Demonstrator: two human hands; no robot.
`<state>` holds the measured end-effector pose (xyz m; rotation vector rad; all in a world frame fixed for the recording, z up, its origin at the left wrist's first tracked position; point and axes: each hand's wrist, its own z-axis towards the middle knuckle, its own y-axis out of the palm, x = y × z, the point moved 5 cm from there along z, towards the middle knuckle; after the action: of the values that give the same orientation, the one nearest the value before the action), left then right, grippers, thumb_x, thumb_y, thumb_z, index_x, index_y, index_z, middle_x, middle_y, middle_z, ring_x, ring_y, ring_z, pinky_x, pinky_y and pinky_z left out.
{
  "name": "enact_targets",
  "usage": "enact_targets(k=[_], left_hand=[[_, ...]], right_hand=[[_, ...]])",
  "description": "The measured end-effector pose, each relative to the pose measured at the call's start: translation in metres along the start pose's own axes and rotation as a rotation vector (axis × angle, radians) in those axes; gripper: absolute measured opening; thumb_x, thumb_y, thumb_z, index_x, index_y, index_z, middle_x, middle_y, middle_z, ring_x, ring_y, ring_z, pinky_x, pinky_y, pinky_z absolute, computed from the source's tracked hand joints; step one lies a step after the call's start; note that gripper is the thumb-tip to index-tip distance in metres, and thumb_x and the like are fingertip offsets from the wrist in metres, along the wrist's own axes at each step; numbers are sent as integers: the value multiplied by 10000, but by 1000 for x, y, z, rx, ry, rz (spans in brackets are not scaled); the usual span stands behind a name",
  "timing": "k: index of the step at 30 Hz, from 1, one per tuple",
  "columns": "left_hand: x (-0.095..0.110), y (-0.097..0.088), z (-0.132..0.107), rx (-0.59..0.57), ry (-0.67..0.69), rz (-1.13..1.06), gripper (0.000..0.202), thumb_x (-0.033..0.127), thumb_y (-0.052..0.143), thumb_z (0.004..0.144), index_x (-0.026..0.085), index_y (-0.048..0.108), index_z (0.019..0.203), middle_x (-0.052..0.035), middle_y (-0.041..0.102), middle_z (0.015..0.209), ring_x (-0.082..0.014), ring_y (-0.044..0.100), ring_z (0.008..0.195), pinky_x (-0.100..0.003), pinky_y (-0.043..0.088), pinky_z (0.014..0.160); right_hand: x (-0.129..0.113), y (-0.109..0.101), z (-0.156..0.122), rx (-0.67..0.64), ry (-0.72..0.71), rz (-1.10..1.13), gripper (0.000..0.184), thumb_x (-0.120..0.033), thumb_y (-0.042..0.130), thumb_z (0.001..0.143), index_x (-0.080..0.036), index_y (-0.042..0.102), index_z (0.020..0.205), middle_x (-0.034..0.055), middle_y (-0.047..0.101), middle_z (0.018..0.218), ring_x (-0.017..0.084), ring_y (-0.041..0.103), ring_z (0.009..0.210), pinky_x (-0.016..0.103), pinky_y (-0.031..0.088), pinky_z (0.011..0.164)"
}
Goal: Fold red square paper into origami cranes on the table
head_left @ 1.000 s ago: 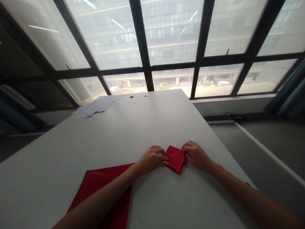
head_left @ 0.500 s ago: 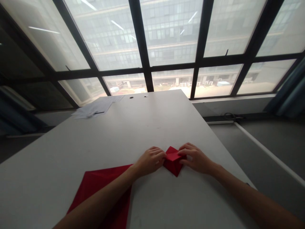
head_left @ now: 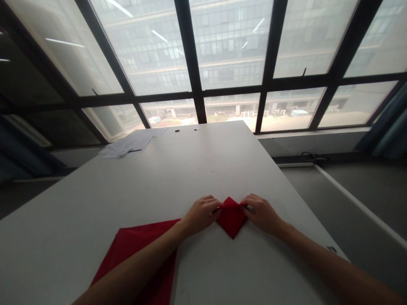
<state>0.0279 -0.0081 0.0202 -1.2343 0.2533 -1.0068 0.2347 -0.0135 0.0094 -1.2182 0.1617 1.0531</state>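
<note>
A small folded piece of red paper (head_left: 231,219) lies on the white table (head_left: 178,169), its point toward me. My left hand (head_left: 202,213) pinches its upper left edge with curled fingers. My right hand (head_left: 261,213) pinches the upper right edge the same way. The two hands almost meet above the paper's top corner. A larger flat red sheet (head_left: 140,250) lies to the left, partly under my left forearm.
White papers with a dark pen (head_left: 129,145) lie at the table's far left corner. Two small dark spots (head_left: 177,130) sit near the far edge. The table's right edge drops to a grey floor. Big windows fill the back.
Both hands shifted on the small red paper: the right hand reached over its top, then drew back to the right corner. The paper now lies flatter and more triangular.
</note>
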Motion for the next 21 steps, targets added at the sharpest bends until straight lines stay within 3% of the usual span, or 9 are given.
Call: enact_targets(k=[8, 12, 17, 21], left_hand=[[-10, 3, 0, 39, -225, -146, 177, 206, 514, 932, 178, 626, 799, 1, 608, 731, -126, 514, 672, -237, 403, 656], [-11, 2, 2, 42, -287, -220, 227, 274, 479, 960, 176, 596, 792, 15, 603, 720, -121, 486, 641, -238, 361, 618], [-14, 4, 3, 51, -327, -241, 272, 305, 452, 972, 176, 570, 764, 19, 596, 714, -125, 488, 649, -246, 350, 628], [-17, 6, 4, 56, -338, -225, 347, 319, 439, 980, 172, 509, 673, 30, 518, 634, -120, 439, 609, -250, 327, 600]], right_hand=[[3, 4, 1, -13, 50, 76, 114, -218, 573, 907, -199, 682, 876, 28, 660, 816, 177, 577, 784, 300, 434, 730], [-3, 5, 2, -63, 30, 125, 213, -297, 530, 945, -193, 662, 814, 29, 644, 777, 172, 561, 751, 297, 431, 713], [-2, 5, 2, -158, 17, 276, 288, -342, 461, 984, -195, 706, 961, 50, 690, 874, 183, 598, 821, 307, 456, 764], [4, 8, 2, -173, 47, 377, 231, -272, 556, 917, -203, 703, 1080, 58, 720, 1005, 198, 633, 912, 324, 481, 843]])
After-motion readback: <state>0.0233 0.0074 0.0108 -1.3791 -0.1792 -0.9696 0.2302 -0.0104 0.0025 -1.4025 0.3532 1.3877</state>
